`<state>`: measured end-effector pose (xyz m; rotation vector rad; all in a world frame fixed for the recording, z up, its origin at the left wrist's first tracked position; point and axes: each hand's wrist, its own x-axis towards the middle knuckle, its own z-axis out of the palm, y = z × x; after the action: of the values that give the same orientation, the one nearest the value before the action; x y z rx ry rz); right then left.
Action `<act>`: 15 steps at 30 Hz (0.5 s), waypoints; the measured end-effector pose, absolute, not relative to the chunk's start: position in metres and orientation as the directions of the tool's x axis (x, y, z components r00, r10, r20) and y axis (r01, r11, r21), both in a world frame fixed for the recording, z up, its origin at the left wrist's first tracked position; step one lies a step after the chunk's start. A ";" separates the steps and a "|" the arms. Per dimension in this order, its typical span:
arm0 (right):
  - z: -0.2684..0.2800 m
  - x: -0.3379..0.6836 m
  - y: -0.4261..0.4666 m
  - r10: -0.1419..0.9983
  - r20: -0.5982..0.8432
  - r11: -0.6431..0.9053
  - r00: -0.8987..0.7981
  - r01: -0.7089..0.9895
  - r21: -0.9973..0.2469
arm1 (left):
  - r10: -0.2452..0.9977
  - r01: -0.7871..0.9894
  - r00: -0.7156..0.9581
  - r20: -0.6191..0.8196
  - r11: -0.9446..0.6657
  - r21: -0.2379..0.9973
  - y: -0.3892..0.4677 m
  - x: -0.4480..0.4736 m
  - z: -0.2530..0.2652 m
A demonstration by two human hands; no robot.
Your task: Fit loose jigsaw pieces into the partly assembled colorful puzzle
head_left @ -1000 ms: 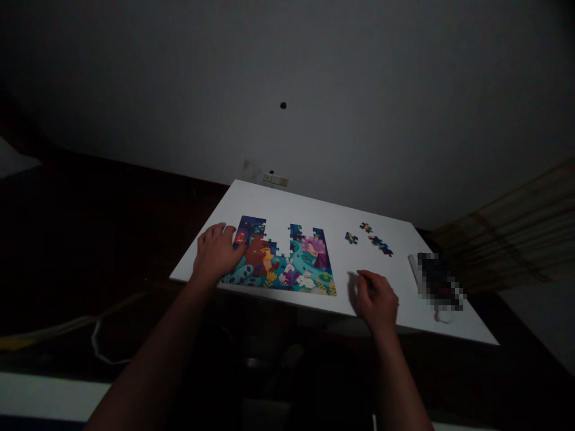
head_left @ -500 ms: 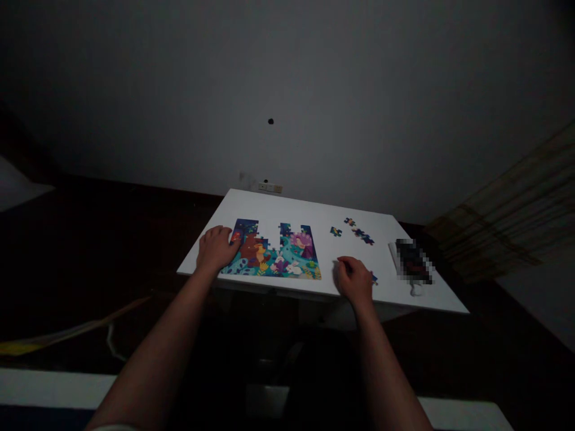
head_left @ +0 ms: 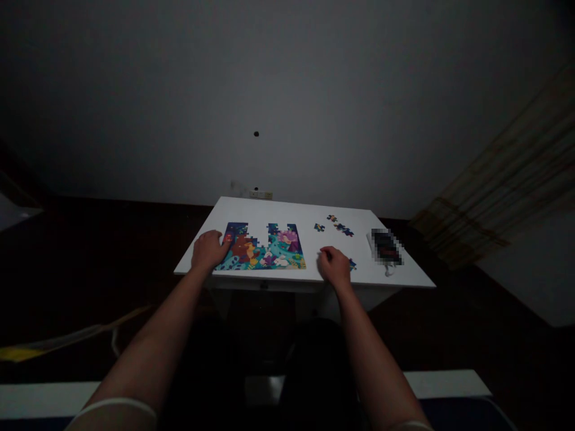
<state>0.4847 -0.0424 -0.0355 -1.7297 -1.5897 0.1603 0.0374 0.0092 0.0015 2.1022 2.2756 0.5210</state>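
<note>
A partly assembled colourful jigsaw puzzle (head_left: 265, 248) lies on a small white table (head_left: 291, 209). My left hand (head_left: 209, 250) rests flat on the puzzle's left edge, fingers spread over it. To the right of the puzzle, my right hand (head_left: 335, 265) rests on the table with fingers curled; a loose puzzle piece (head_left: 353, 264) pokes out beside it. Whether the hand grips it I cannot tell. Three more loose pieces (head_left: 335, 225) lie further back on the right.
A blurred dark flat object (head_left: 386, 248) sits near the table's right edge. A grey wall with a socket strip (head_left: 260, 194) rises behind the table. Dark floor surrounds it, with a pale cable (head_left: 114, 341) at the left.
The view has pulled back and swung, so the table looks smaller and more central. Both hands kept their places on the table. A piece came into sight beside my right hand.
</note>
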 end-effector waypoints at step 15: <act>-0.023 0.476 -0.048 0.907 0.329 -0.035 0.262 0.827 -0.561 | 0.971 0.970 -0.097 0.217 0.044 0.238 0.009 0.039 0.005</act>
<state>0.4759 -0.0484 -0.0227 -1.8642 -1.5725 0.1527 0.0388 0.0095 0.0045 2.1086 2.2672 0.5115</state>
